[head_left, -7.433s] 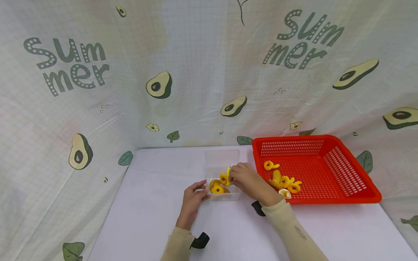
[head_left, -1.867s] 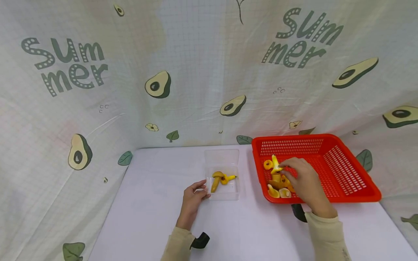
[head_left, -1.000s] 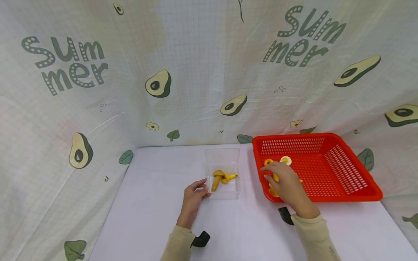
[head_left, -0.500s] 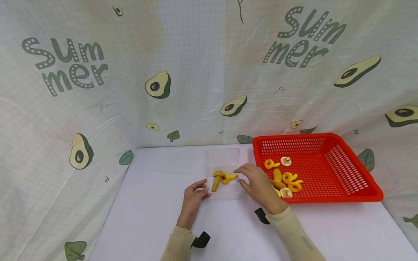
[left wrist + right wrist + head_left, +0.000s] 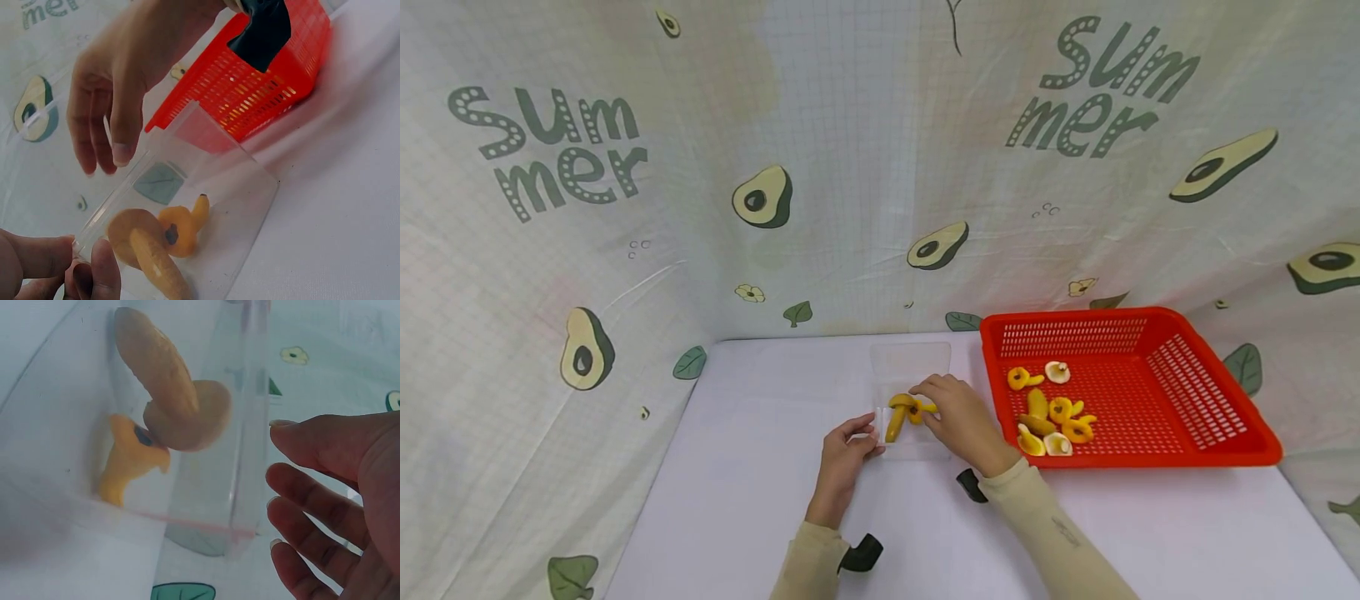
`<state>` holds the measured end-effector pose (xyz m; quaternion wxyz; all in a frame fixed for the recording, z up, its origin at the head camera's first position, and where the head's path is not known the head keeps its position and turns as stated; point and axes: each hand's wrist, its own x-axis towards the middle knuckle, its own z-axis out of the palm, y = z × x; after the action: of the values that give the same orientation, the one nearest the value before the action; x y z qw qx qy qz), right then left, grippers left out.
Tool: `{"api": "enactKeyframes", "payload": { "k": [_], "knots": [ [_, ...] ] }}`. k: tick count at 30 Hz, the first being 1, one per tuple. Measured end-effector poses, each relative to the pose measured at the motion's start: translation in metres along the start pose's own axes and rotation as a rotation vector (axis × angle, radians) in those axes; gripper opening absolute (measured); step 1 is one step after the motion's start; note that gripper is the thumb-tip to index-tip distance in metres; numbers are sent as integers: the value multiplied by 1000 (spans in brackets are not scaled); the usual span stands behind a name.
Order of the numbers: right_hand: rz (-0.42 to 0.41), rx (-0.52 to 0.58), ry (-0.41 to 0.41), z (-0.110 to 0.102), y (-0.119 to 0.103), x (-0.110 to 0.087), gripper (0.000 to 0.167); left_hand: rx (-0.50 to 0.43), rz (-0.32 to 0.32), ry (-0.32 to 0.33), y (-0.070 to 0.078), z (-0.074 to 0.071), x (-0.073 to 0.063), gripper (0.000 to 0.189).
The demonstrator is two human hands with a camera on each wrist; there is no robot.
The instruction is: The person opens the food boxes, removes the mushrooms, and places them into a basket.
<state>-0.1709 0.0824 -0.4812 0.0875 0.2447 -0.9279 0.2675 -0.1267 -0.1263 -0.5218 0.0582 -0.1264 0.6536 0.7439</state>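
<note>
A clear plastic box (image 5: 917, 452) stands on the table with its lid (image 5: 910, 358) folded back. Inside lie a brown mushroom (image 5: 895, 425) and a small yellow mushroom (image 5: 200, 212), touching each other. At the box's left wall, my left hand (image 5: 841, 467) pinches the edge between thumb and fingers, as the left wrist view shows. My right hand (image 5: 964, 423) hovers over the box's right side, fingers loosely bent and apart; the right wrist view shows nothing between them. In the head view its fingertips overlap the yellow mushroom, but the left wrist view shows them above it.
To the right is a red perforated basket (image 5: 1195, 392). Several yellow and brown mushrooms (image 5: 1037, 404) lie in its left half, with a pale one (image 5: 1057, 372) farther back. A printed cloth (image 5: 850, 167) hangs behind the white table (image 5: 760, 417).
Several mushrooms have gone from the box to the basket. My right hand released a yellow-white mushroom there, then came back left over the box. My left hand has stayed at the box.
</note>
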Motion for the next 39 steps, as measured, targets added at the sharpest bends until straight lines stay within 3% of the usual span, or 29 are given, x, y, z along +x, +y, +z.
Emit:
{"api": "enactKeyframes", "payload": {
  "k": [18,28,39],
  "knots": [
    [40,-37,-109,25,-3,21,32,-15,0,3,0,0,-1,42],
    [-2,-88,-64,34,0,20,20,-28,26,-6,-2,0,0,42],
    [1,-59,-43,35,2,17,13,-38,32,-4,-3,2,-1,43]
  ]
}}
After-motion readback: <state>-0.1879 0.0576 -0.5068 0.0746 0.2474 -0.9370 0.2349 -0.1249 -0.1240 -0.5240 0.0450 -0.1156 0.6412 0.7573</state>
